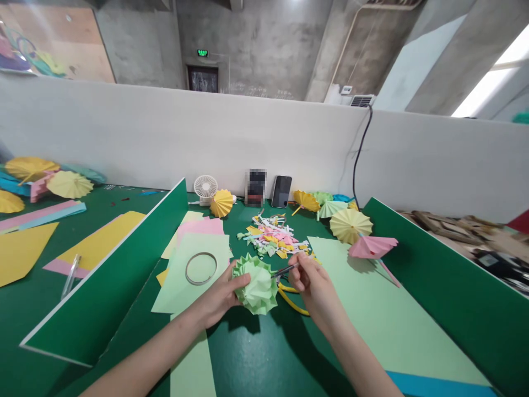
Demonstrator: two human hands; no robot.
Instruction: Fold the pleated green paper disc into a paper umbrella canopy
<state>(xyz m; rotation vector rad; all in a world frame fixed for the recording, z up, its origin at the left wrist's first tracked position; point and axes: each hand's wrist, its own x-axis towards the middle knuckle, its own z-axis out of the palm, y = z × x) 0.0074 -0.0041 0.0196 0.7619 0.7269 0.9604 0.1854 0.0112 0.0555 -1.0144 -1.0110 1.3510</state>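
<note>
My left hand (223,298) is closed on the left side of a pleated light green paper piece (255,288), shaped like a small folded umbrella top, and holds it above the green table. In my right hand (314,284) the fingers pinch a thin dark pen-like tool (284,271). Its tip meets the right edge of the pleated paper, as far as I can see; its exact kind is unclear. Partly hidden behind the paper and my right hand are scissors with yellow handles (294,302). A roll of tape (201,268) lies on light green sheets (169,289) near my left hand.
Beyond my hands lies a heap of paper scraps (275,234). A small fan (205,187) and two phones, one of them dark (281,191), stand at the back. Paper umbrellas, including a pink one (372,246), sit to the right. Green dividers (136,270) flank the workspace.
</note>
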